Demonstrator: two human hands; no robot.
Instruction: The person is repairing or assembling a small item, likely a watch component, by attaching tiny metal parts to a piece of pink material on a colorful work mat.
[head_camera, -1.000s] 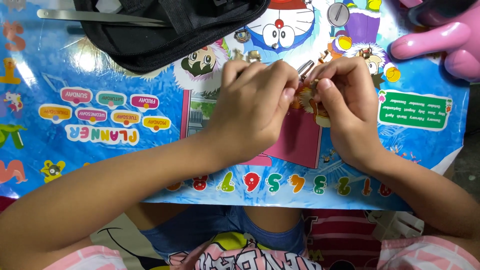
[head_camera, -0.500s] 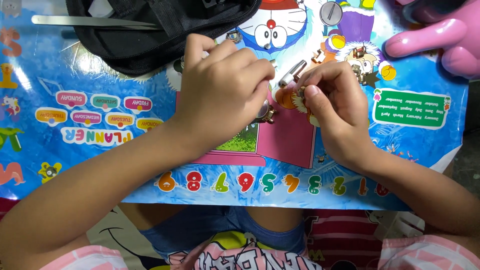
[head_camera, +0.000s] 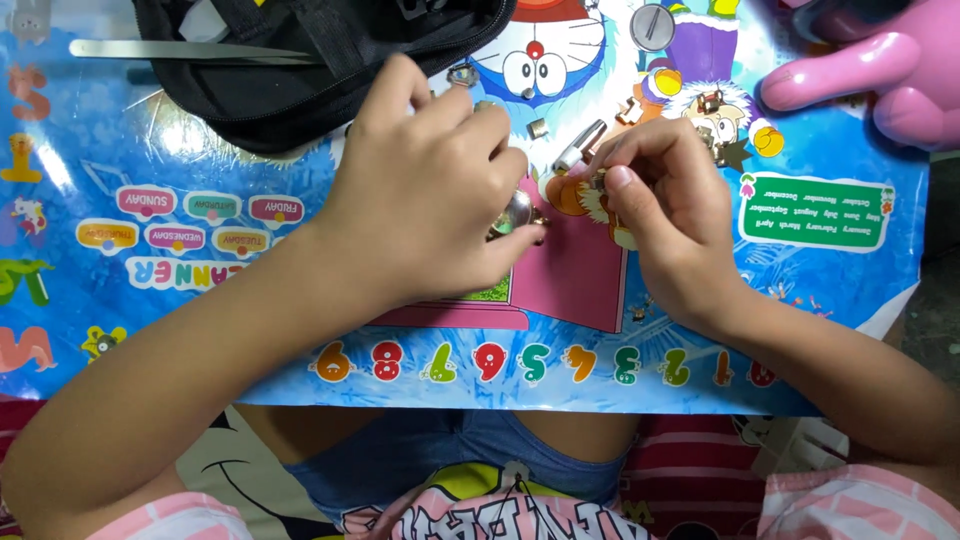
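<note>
The left hand (head_camera: 425, 190) lies curled over a small round shiny metal piece (head_camera: 517, 212), thumb and fingers closed around it just above the colourful cartoon-printed plastic table mat (head_camera: 300, 250). Just beside it, the right hand (head_camera: 665, 225) has its fingertips (head_camera: 618, 180) pinched narrowly on a slim silver metal tool (head_camera: 580, 147) that angles up and away from the knuckles. Small loose metal bits (head_camera: 537, 128) lie scattered near both hands. A black zipped fabric pouch (head_camera: 300, 60) sits beyond the left hand, long steel tweezers (head_camera: 190, 49) beside it, and a pink rubber glove (head_camera: 880, 75) lies well apart at the far right.
</note>
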